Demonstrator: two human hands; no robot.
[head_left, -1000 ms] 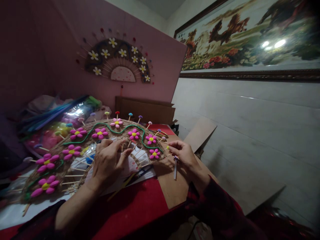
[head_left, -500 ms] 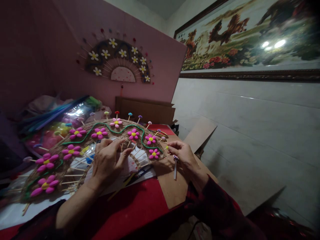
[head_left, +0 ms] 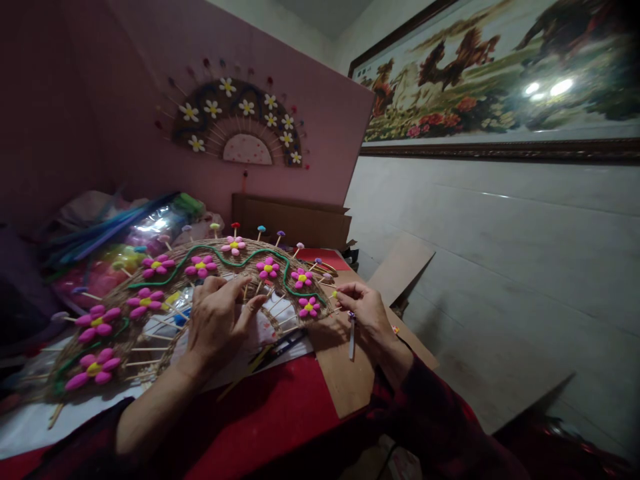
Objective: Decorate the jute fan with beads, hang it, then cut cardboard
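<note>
Left hand (head_left: 217,320) pressed flat, fingers spread, on the inner part of the woven fan (head_left: 165,293), probably to keep it from sliding on the red surface (head_left: 280,417). Right hand (head_left: 367,308) at the right end of the fan, fingertips pinched together on a thin stick (head_left: 336,295) at the rim, near the last pink flower (head_left: 309,307). A white pen-like tool (head_left: 352,337) hanging under this hand, how it is held not clear. Cardboard sheet (head_left: 345,380) under the right wrist. On the far pink wall, a finished fan (head_left: 235,123) with white flowers, perhaps as model.
</note>
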